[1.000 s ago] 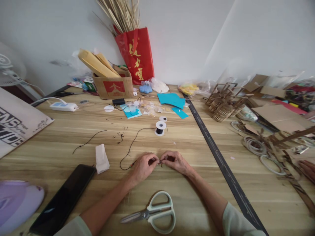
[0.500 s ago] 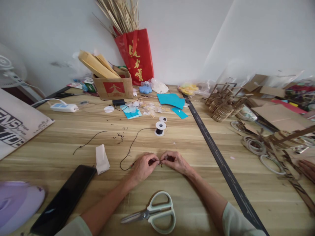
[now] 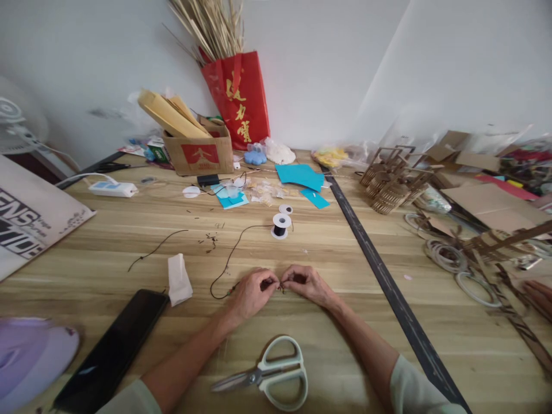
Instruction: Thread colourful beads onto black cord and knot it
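Both hands rest on the wooden table [image 3: 129, 241], fingertips pinched together and almost touching. My left hand [image 3: 251, 294] pinches a thin black cord [image 3: 230, 253] that loops away to a small white spool [image 3: 280, 224]. My right hand [image 3: 304, 283] pinches the same cord's end, where tiny bead-like bits [image 3: 280, 286] sit between the two hands. Pale green scissors [image 3: 269, 374] lie closed just in front of my wrists.
A black phone [image 3: 112, 351] and a folded white tissue [image 3: 178, 279] lie to the left, with a loose cord piece [image 3: 155, 248]. A cardboard box [image 3: 198, 150], red bag [image 3: 240, 98] and blue paper [image 3: 301, 175] stand behind. Wooden cut-outs [image 3: 390, 181] crowd the right; another person's hand [image 3: 539, 296] shows there.
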